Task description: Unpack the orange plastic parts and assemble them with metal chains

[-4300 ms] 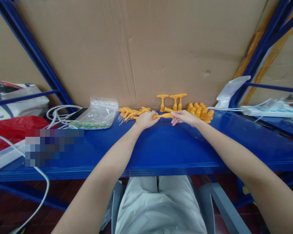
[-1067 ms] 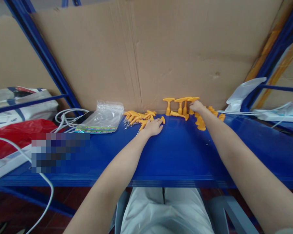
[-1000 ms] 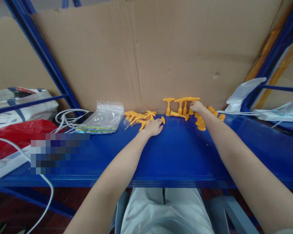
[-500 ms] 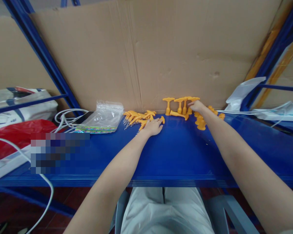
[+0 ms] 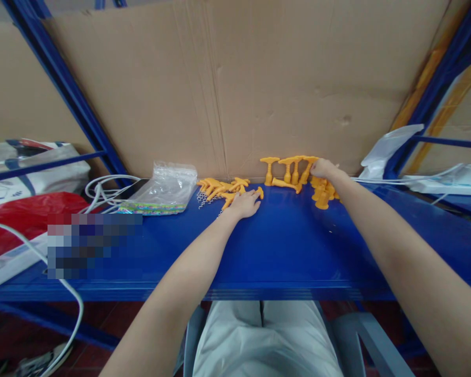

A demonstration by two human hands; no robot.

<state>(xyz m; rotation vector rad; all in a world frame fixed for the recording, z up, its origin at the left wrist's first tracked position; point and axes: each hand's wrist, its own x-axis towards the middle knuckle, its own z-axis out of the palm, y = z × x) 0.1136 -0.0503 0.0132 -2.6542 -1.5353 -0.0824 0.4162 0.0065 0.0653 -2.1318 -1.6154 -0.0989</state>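
My left hand (image 5: 245, 204) lies with fingers spread over orange T-handled corkscrews (image 5: 214, 187), whose bare metal spirals point toward me. Beside its fingertips is another orange handle end (image 5: 260, 192). At the back, orange T-shaped corkscrews (image 5: 269, 170) stand upright against the cardboard, and one more orange piece (image 5: 286, 184) lies on its side before them. My right hand (image 5: 325, 168) is closed at the rightmost T-shaped corkscrew (image 5: 308, 168), which leans a little; its fingertips are partly hidden. Under that hand sits a heap of orange sleeve-like pieces (image 5: 322, 198).
A stack of clear plastic bags (image 5: 168, 188) lies left of the corkscrews, near white cables (image 5: 98, 189) and a red bag (image 5: 39, 214). Cardboard (image 5: 259, 78) closes off the back of the blue table (image 5: 275, 251). White plastic items (image 5: 384, 154) stand at the right.
My right hand has shifted slightly right, and more of the rightmost T-shaped corkscrew shows, leaning. My left hand stays in place on the corkscrews.
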